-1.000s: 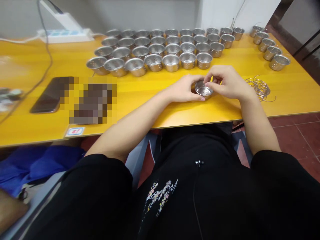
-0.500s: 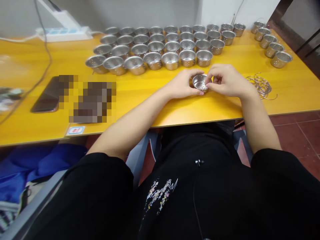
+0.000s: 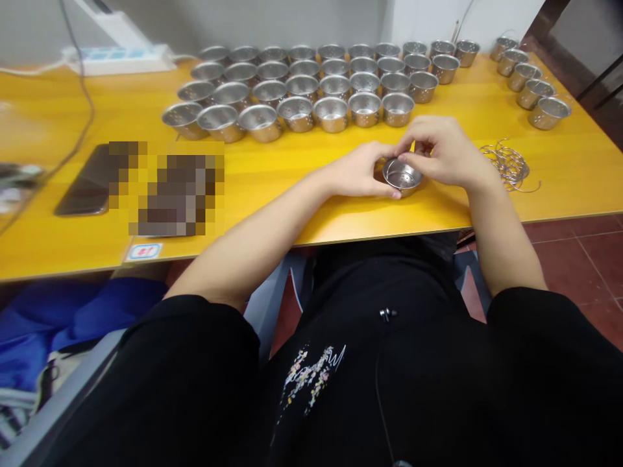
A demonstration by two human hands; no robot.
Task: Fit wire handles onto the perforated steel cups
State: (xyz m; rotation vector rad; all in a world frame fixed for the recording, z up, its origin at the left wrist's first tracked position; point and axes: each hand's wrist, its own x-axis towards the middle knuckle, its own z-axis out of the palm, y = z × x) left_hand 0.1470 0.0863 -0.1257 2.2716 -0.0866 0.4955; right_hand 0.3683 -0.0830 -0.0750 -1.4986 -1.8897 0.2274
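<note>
A small perforated metal cup (image 3: 402, 176) is near the front edge of the yellow table. My left hand (image 3: 363, 172) holds it from the left, thumb at the near side and fingers at the far rim. Thumb and forefinger of my right hand (image 3: 435, 152) are pinched together at the cup's far rim; a thin wire seems to curve inside the cup, but what the pinch holds is too small to make out. Right of my right hand lies a tangled pile of thin wire pieces (image 3: 509, 165).
Several rows of metal cups (image 3: 331, 113) stand behind my hands. A column of cups (image 3: 549, 113) with wires runs along the right side. On the left are a dark phone (image 3: 85, 185), a pixelated object (image 3: 178, 194) and a white power strip (image 3: 121, 59) with cables.
The cup has moved slightly right and nearer to me. My right hand's fingers have shifted from inside the cup's right side up to its far rim.
</note>
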